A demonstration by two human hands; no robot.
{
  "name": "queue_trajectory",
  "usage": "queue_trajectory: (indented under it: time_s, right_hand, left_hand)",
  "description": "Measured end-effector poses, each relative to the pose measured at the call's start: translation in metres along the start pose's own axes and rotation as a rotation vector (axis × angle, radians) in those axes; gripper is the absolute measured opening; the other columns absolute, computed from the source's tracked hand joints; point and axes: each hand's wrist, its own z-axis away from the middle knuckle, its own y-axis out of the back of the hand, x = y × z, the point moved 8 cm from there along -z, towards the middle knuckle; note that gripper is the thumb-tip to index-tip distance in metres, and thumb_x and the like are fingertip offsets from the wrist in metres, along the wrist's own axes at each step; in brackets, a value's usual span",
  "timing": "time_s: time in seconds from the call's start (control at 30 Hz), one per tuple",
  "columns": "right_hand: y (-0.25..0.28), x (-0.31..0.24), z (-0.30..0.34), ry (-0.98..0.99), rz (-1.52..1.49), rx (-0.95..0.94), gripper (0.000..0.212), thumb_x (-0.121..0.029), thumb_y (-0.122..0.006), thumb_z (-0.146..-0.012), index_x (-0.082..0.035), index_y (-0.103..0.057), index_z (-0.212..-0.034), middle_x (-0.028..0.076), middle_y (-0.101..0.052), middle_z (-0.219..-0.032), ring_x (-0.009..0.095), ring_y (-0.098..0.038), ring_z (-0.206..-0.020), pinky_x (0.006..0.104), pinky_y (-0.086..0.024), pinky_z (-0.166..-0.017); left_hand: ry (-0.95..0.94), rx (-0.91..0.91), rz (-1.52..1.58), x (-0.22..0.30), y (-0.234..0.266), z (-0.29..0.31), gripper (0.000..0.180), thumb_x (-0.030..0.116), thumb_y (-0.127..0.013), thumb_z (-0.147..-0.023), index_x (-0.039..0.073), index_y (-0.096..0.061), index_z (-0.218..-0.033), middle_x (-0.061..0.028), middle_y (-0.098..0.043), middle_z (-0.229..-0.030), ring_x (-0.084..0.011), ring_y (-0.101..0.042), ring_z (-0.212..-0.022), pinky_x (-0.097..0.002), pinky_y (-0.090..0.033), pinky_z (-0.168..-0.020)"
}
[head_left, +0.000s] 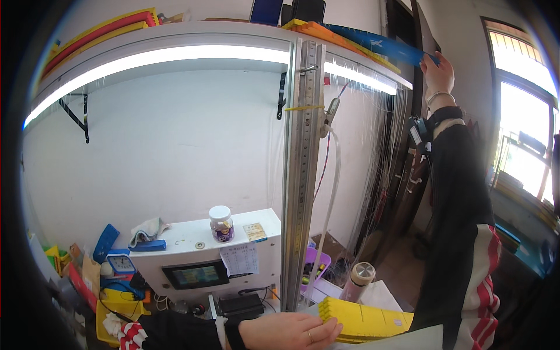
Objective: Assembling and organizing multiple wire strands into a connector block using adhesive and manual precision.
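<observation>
My right hand [438,76] is raised at the upper right. Its fingers pinch the near end of a long blue board [373,44], which lies along the shelf on top of orange and yellow notched boards [326,35]. Low in the middle, my left hand [291,330] lies with its fingers stretched out, the tips touching the left end of a yellow notched foam board [367,319]. Dark slits cross that board's top, and a pale sheet [408,341] covers part of its near edge. Thin clear strands hang down from the right part of the shelf.
An upright metal rail with a scale [303,175] stands mid-view under the lit shelf [175,35]. Behind the left arm is a white control box [204,251] bearing a jar [221,224]. A pink flask [357,283] stands beside a purple basket [315,267]. Yellow bins [125,306] fill the left.
</observation>
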Motion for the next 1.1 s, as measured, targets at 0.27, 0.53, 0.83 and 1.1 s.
queue_trajectory:
  time_s: [0.27,0.53,0.83,1.1]
  right_hand:
    - [-0.088,0.009,0.033,0.285,0.865,-0.342,0.065,-0.055,-0.052,-0.092,-0.011,-0.057,-0.139,0.022,-0.049,-0.144,0.034,-0.036,-0.143,0.0451,-0.032,-0.116]
    - [-0.111,0.035,0.029,0.402,1.104,-0.492,0.072,-0.060,-0.030,-0.097,-0.012,-0.044,-0.148,0.017,-0.045,-0.150,0.035,-0.033,-0.145,0.0475,-0.028,-0.117]
    - [-0.064,-0.138,0.114,0.383,0.518,-0.645,0.073,-0.067,-0.048,-0.092,-0.012,-0.054,-0.139,0.019,-0.059,-0.135,0.032,-0.053,-0.130,0.0444,-0.042,-0.108]
    - [-0.136,-0.189,0.192,1.204,0.460,-0.983,0.053,-0.050,-0.038,-0.104,-0.014,-0.052,-0.140,0.018,-0.059,-0.136,0.035,-0.056,-0.124,0.0456,-0.039,-0.111]
  left_hand:
    - [0.072,-0.001,0.082,-0.009,-0.010,0.001,0.024,0.012,-0.064,-0.085,-0.003,-0.062,-0.104,-0.0086,-0.060,-0.083,-0.0235,-0.062,-0.068,-0.0325,-0.052,-0.058]
    - [0.080,0.000,0.051,-0.007,-0.007,0.004,0.023,0.014,-0.063,-0.089,-0.004,-0.064,-0.104,-0.0069,-0.058,-0.080,-0.0206,-0.059,-0.063,-0.0314,-0.049,-0.056]
    - [-0.029,-0.178,0.009,0.000,-0.032,0.009,0.034,0.007,-0.060,-0.089,-0.007,-0.055,-0.120,-0.0126,-0.060,-0.111,-0.0203,-0.067,-0.087,-0.0288,-0.059,-0.077]
    - [-0.007,-0.215,-0.023,0.016,-0.032,-0.003,0.035,0.006,-0.061,-0.088,-0.008,-0.057,-0.120,-0.0126,-0.064,-0.109,-0.0214,-0.068,-0.088,-0.0303,-0.060,-0.073]
